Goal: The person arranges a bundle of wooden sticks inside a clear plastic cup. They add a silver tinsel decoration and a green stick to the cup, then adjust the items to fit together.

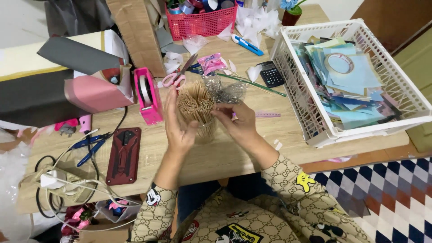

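The left hand (179,126) holds a clear cup of wooden sticks (196,104) above the table (225,153), while the right hand (236,120) pinches glittery mesh (227,92) beside it, so a loose grip could tip the cup and scatter the sticks.

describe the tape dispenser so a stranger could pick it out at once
On the wooden table, look left of the person's left hand and the cup of wooden sticks. The tape dispenser stands there, the only bright pink block, holding a tape roll.
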